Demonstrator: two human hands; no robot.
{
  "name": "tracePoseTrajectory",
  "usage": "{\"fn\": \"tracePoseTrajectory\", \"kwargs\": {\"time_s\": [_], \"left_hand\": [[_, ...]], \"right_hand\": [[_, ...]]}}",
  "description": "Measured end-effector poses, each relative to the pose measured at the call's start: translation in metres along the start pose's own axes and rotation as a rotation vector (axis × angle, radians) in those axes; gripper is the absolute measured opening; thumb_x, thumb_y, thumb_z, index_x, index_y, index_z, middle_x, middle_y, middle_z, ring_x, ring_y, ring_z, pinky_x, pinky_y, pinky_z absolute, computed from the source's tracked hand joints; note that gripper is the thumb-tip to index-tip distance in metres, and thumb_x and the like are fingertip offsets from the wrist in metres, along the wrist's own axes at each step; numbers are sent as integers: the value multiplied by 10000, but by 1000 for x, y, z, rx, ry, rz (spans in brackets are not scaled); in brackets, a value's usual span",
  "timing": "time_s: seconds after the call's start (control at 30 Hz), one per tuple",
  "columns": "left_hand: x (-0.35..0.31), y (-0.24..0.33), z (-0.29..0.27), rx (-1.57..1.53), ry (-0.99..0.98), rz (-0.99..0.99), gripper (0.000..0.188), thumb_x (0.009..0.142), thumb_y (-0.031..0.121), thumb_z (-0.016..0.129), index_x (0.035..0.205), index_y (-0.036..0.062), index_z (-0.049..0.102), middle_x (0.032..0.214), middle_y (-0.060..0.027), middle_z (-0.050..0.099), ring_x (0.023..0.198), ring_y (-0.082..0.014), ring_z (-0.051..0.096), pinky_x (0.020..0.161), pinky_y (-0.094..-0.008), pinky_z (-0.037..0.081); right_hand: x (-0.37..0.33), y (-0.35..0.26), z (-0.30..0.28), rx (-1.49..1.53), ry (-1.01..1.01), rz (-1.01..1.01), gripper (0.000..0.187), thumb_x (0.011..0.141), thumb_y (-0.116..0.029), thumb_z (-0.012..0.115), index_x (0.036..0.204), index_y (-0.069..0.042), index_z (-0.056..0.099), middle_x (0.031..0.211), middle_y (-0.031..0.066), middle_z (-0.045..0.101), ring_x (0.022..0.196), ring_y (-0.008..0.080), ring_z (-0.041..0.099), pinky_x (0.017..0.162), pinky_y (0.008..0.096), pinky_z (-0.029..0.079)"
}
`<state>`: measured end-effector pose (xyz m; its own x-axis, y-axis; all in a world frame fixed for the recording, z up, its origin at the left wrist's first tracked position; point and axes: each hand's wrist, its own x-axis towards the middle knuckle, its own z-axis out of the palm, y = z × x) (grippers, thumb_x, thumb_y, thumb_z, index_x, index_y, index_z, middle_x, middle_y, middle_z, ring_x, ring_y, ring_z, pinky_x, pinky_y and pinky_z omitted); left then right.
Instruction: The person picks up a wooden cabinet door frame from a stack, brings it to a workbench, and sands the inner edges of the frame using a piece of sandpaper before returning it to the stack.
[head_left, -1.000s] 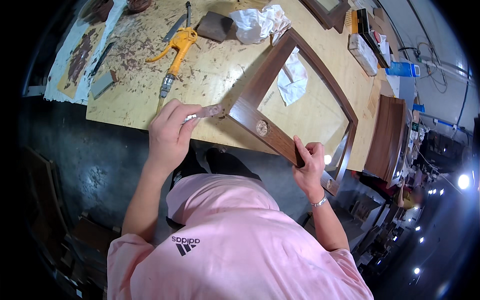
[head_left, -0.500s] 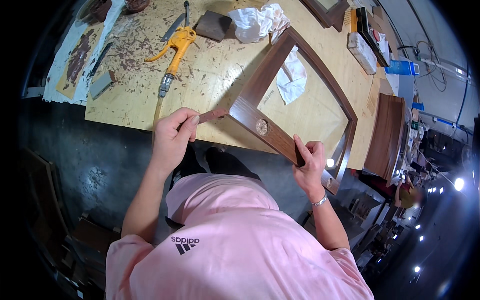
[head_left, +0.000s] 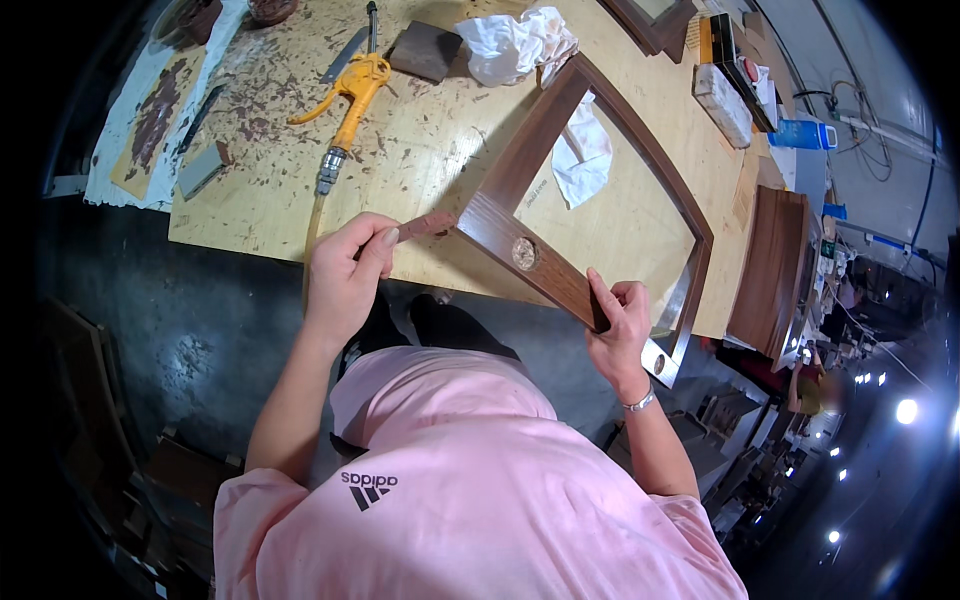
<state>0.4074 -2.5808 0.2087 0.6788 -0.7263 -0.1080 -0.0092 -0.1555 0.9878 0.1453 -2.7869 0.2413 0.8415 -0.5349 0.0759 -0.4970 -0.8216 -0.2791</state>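
My left hand (head_left: 347, 270) pinches a narrow flat blade (head_left: 428, 225) covered in reddish-brown paste. The blade's tip is at the near left corner of a dark brown wooden frame (head_left: 560, 280), apparently touching it. My right hand (head_left: 618, 338) is closed round the frame's near rail, with the index finger laid along it. A round recess (head_left: 524, 254) with a rough, pale bottom is cut into that rail. The frame rests tilted over the table's near edge, its right corner sticking out past it. Through its opening a white crumpled paper (head_left: 583, 155) shows on the table.
On the paste-spotted wooden table (head_left: 260, 190) lie a yellow air blow gun (head_left: 355, 90) with a hose, a dark block (head_left: 426, 51), crumpled white paper (head_left: 512, 45) and a small grey block (head_left: 205, 170). Brown wooden pieces (head_left: 768, 275) stand at the right. A person (head_left: 810, 390) is farther right.
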Motion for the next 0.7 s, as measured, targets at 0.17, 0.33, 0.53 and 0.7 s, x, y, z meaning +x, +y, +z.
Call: {"fn": "tracePoseTrajectory", "kwargs": {"time_s": [0.17, 0.33, 0.53, 0.7], "left_hand": [[0, 1, 1, 53, 4, 25, 120, 925, 62, 523, 872, -23, 590, 602, 4, 489, 547, -61, 458, 513, -221, 372], [1, 4, 1, 92, 4, 43, 120, 923, 69, 531, 864, -20, 588, 604, 6, 489, 543, -57, 447, 512, -219, 367], [2, -2, 4, 50, 130, 40, 98, 919, 65, 544, 873, -7, 593, 583, 6, 467, 530, -59, 427, 494, -234, 359], [-3, -12, -12, -40, 241, 9, 125, 936, 83, 528, 965, -20, 593, 674, 7, 518, 629, -54, 478, 586, -205, 390]], "right_hand": [[0, -1, 1, 1, 8, -7, 763, 496, 115, 613, 1196, -190, 630, 825, 65, 453, 725, 243, 449, 631, 353, 392], [0, 0, 1, -6, 13, -10, 768, 493, 116, 615, 1196, -194, 628, 827, 66, 455, 729, 243, 453, 632, 352, 396], [2, 0, -2, -14, -1, -3, 767, 491, 106, 614, 1194, -201, 630, 829, 66, 459, 735, 243, 462, 639, 349, 406], [2, -3, 3, 7, 7, -2, 730, 496, 83, 616, 1178, -177, 639, 833, 75, 471, 748, 254, 478, 664, 356, 419]]}}
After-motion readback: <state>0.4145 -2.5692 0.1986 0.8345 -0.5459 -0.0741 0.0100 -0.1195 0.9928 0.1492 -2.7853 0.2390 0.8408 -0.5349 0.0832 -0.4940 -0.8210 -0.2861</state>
